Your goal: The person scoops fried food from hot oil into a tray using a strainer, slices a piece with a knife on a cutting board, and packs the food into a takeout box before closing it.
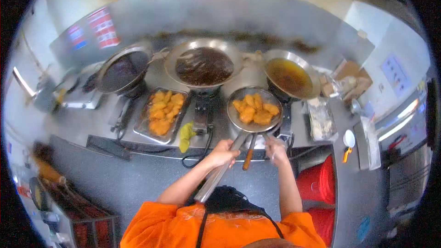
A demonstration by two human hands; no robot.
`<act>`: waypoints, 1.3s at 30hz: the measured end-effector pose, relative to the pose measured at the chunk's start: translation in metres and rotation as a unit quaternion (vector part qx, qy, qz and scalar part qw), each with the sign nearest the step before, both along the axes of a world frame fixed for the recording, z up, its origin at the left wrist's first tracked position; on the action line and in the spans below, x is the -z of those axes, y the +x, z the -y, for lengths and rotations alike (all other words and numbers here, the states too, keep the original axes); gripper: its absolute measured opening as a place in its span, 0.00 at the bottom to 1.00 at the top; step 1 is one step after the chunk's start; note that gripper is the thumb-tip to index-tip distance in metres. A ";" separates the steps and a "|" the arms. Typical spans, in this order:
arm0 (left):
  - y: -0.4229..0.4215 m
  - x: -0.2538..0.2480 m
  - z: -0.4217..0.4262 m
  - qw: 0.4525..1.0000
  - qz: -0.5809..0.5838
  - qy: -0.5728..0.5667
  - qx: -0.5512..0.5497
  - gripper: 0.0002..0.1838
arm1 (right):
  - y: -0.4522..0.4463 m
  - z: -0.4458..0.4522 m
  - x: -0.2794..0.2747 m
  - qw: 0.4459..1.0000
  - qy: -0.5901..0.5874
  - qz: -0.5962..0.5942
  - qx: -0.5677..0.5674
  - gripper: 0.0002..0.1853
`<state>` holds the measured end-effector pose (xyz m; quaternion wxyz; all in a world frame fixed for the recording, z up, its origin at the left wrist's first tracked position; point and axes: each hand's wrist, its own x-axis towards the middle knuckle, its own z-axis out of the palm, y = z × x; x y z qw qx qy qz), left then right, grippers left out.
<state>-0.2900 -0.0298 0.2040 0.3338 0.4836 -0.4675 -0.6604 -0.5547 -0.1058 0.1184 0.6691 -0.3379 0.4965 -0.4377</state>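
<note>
"Left hand [222, 154]: one, fingers wrapped round a long metal handle [213, 181]. Right hand [276, 150]: one, blurred, near the round strainer [235, 120]; cannot tell its grip."

"Golden pieces [249, 113]?"

"One heap, inside the strainer, at the counter's [219, 124] front, right of the filled tray [151, 138]. Handling note: best held level, wrists steady; a tilt could spill some over the edge."

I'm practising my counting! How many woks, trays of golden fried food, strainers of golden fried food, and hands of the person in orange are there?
Woks: 3 (left wok, middle wok, right wok)
Fried-food tray: 1
Fried-food strainer: 1
Hands: 2 (left hand, right hand)
Total: 7
</note>
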 end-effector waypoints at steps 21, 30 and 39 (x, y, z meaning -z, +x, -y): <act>0.029 0.158 0.019 0.982 -0.134 0.109 -0.070 0.27 | -0.044 -0.118 0.174 0.977 0.096 0.022 0.189 0.07; 0.250 0.259 -0.056 0.912 -0.056 0.150 -0.377 0.16 | 0.029 -0.214 0.314 0.951 0.024 -0.278 -0.132 0.09; 0.469 0.302 -0.010 0.792 0.259 -0.008 -0.553 0.14 | 0.257 -0.157 0.187 0.826 -0.095 -0.449 -0.328 0.10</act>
